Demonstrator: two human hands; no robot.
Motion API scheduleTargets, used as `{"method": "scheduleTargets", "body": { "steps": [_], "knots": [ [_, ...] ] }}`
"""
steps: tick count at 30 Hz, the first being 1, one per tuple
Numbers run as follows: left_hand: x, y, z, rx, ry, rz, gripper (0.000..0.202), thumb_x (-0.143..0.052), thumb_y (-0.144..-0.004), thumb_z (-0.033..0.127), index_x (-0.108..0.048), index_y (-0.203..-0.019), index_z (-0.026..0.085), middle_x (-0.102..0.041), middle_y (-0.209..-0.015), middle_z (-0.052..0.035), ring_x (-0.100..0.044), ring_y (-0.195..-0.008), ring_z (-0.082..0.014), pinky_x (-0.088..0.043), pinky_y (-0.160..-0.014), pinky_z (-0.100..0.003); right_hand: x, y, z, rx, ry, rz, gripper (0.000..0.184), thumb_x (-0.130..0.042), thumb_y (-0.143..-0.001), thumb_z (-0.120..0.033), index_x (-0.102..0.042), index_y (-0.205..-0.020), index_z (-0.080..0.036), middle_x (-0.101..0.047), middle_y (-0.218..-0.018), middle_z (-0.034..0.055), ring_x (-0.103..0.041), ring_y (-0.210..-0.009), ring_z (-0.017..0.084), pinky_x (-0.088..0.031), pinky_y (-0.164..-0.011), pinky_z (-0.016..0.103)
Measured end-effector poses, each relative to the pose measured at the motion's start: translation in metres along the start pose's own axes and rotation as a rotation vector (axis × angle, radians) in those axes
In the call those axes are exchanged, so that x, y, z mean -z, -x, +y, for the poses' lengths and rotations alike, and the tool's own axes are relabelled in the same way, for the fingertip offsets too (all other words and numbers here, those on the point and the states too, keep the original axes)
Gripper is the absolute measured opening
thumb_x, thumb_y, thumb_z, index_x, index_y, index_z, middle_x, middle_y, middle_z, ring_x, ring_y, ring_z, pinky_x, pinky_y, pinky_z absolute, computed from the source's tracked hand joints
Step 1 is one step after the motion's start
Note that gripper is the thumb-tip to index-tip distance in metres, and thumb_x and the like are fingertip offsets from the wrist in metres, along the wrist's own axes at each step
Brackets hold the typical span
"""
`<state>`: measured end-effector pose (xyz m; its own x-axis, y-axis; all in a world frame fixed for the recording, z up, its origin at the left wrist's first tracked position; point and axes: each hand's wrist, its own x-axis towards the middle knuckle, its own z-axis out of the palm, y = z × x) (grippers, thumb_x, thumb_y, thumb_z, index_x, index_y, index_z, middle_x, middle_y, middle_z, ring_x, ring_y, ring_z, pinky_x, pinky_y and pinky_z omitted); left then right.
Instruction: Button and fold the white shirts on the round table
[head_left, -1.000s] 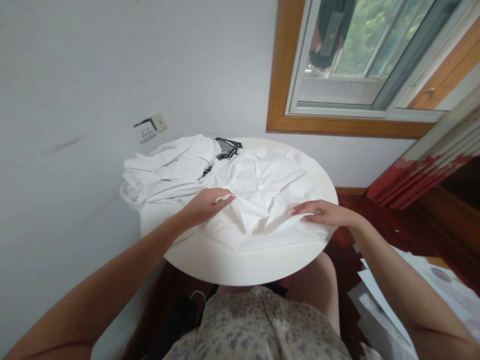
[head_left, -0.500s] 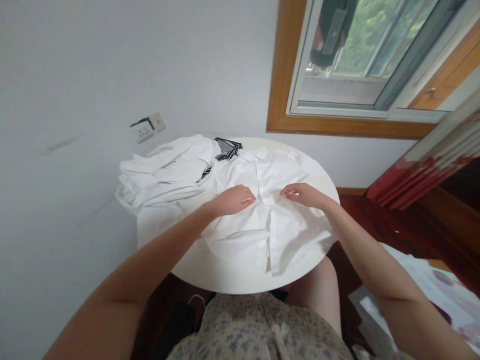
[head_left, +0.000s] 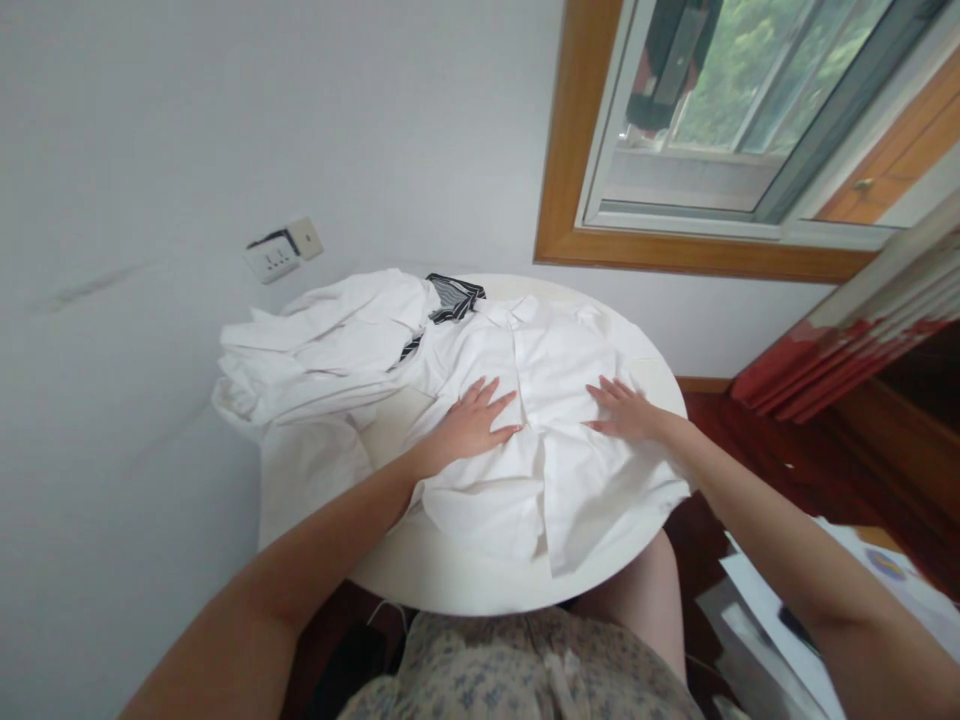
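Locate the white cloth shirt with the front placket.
In the head view, the white cloth shirt lies spread at centre on the white round-edged table, right of the heaped white fabric, under the left hand and right hand.

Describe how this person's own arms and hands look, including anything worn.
The left arm and right arm are bare where visible, without sleeves, watch or bracelet. The left hand and right hand are ungloved, with no rings visible. Also worn: a beige fabric garment patterned with bluish flowers.
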<state>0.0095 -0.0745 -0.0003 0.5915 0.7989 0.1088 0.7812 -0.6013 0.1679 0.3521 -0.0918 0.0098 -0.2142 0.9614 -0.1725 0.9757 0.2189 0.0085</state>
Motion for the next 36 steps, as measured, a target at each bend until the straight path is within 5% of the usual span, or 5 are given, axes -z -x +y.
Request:
{"method": "scheduleTargets", "body": {
  "steps": [8,12,18,28,36],
  "knots": [
    [0.02,0.014,0.002,-0.453,0.048,0.014,0.038,-0.038,-0.098,0.038,-0.053,-0.133,0.034,-0.046,-0.147,-0.0023,-0.034,-0.139,-0.0207,-0.009,-0.119,-0.05,0.018,0.017,-0.012,0.066,-0.053,0.085,0.07,-0.054,-0.083,-0.06,-0.045,-0.142,-0.023,-0.028,-0.155,0.0153,-0.021,-0.143,0.039,-0.025,-0.108,0.063],
    [0.02,0.009,0.005,-0.461,0.099,-0.025,0.037,-0.041,-0.097,0.033,-0.056,-0.13,0.03,-0.047,-0.146,-0.0051,-0.041,-0.134,-0.0192,-0.022,-0.116,-0.044,0.043,0.017,-0.054,0.394,-0.22,0.196,0.03,-0.052,-0.091,-0.041,-0.068,-0.108,-0.021,-0.065,-0.118,0.012,-0.055,-0.115,0.027,-0.04,-0.101,0.045],
    [0.015,0.013,0.004,-0.377,0.047,-0.036,0.041,-0.039,-0.098,0.04,-0.049,-0.137,0.032,-0.036,-0.153,-0.0026,-0.029,-0.142,-0.021,-0.012,-0.118,-0.049,0.045,0.014,-0.094,0.697,-0.44,0.147,0.024,-0.06,-0.088,-0.042,-0.069,-0.09,-0.02,-0.068,-0.091,0.0074,-0.06,-0.088,0.021,-0.044,-0.088,0.036],
    [0.016,0.011,0.008,-0.355,0.025,-0.097,0.06,-0.047,-0.087,0.064,-0.044,-0.14,0.034,-0.032,-0.155,-0.0054,-0.021,-0.145,-0.0281,-0.003,-0.116,-0.058,0.021,0.011,-0.099,0.35,-0.999,0.262,0.033,-0.056,-0.086,-0.047,-0.064,-0.075,-0.017,-0.059,-0.073,0.0016,-0.055,-0.067,0.014,-0.045,-0.064,0.026],
    [0.012,0.016,0.023,-0.254,0.039,-0.062,0.069,-0.042,-0.085,0.07,-0.045,-0.139,0.027,-0.032,-0.155,-0.0089,-0.021,-0.144,-0.0297,-0.003,-0.115,-0.058,0.018,0.025,-0.109,0.41,-0.934,0.247,0.03,-0.057,-0.089,-0.044,-0.072,-0.081,-0.019,-0.069,-0.084,0.006,-0.064,-0.08,0.018,-0.05,-0.076,0.031]
  ]
}}
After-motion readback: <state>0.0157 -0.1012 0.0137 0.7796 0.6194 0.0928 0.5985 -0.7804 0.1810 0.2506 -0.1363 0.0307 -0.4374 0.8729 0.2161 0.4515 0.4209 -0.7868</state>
